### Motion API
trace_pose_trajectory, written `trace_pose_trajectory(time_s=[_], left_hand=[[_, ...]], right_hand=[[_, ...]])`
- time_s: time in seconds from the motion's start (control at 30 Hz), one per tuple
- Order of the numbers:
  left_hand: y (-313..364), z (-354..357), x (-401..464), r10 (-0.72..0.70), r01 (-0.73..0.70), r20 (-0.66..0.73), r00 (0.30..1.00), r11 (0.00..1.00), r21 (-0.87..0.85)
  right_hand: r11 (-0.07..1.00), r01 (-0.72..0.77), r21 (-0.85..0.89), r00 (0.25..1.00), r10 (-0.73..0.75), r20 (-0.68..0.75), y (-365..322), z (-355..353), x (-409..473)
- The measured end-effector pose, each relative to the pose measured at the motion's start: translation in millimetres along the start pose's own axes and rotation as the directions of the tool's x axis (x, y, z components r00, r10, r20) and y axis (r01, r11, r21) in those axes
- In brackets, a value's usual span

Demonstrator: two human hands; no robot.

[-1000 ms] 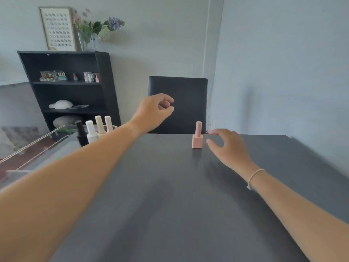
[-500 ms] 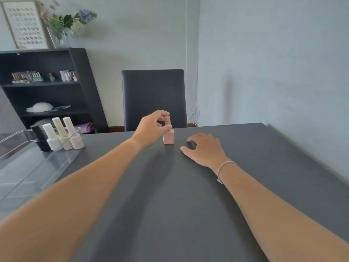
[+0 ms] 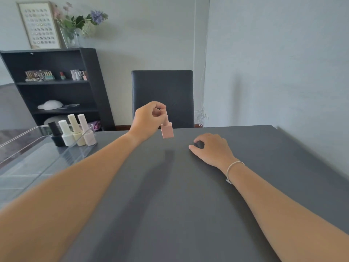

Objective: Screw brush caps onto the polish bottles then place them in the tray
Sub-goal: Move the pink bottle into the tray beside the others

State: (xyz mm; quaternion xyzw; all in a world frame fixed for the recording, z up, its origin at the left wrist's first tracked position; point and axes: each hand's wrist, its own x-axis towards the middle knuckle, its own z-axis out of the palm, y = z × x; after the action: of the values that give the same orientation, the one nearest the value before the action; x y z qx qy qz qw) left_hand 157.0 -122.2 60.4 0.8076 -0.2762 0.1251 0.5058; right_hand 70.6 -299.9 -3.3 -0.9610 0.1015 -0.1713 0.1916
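Observation:
My left hand (image 3: 147, 121) pinches the cap of a pink polish bottle (image 3: 167, 129) and holds it in the air above the dark table (image 3: 188, 195), tilted a little. My right hand (image 3: 211, 148) rests palm down on the table to the right, fingers loosely curled, holding nothing. A clear tray (image 3: 37, 159) lies at the left. At its far right corner stand a black bottle (image 3: 56, 138), a white bottle (image 3: 66, 134), a cream bottle (image 3: 76, 131) and a pale pink bottle (image 3: 87, 131), all capped.
A dark chair (image 3: 162, 97) stands behind the table's far edge. A black shelf unit (image 3: 54, 87) with small bottles is at the back left, with a vase of flowers (image 3: 75, 27) on top. A grey wall runs along the right.
My left hand came down onto the pink bottle's cap, gripped it and lifted the bottle off the table. My right hand let go of the bottle and settled flat on the table.

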Motion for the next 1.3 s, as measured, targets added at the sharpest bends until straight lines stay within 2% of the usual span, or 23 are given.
trace_pose_trajectory(time_s=[0.17, 0.3, 0.43, 0.53, 0.8, 1.0, 1.3], left_hand=[[3, -64, 1, 0.031, -0.031, -0.128, 0.991, 1.000, 0.003], [-4, -129, -5, 0.054, -0.035, -0.205, 0.977, 0.995, 0.094], [-18, -193, -18, 0.066, -0.014, -0.292, 0.954, 0.984, 0.177], [-32, -235, -30, 0.053, 0.025, -0.307, 0.950, 0.970, 0.243], [-76, -290, -46, -0.042, 0.149, -0.312, 0.949, 0.933, 0.327], [-111, -293, -42, -0.127, 0.244, -0.308, 0.943, 0.893, 0.378], [-150, -282, -31, -0.224, 0.338, -0.337, 0.914, 0.880, 0.334]], right_hand=[[0.966, 0.136, 0.221, 0.990, -0.125, -0.065, -49, 11, -8], [0.860, 0.308, 0.407, 0.951, -0.287, -0.115, -111, 33, -14], [0.754, 0.458, 0.471, 0.884, -0.440, -0.154, -173, 56, -18], [0.687, 0.540, 0.487, 0.828, -0.539, -0.156, -210, 70, -20], [0.622, 0.590, 0.516, 0.758, -0.646, -0.087, -249, 94, -18], [0.629, 0.591, 0.505, 0.760, -0.645, -0.086, -250, 101, -16], [0.640, 0.572, 0.513, 0.764, -0.643, -0.049, -250, 105, -16]])
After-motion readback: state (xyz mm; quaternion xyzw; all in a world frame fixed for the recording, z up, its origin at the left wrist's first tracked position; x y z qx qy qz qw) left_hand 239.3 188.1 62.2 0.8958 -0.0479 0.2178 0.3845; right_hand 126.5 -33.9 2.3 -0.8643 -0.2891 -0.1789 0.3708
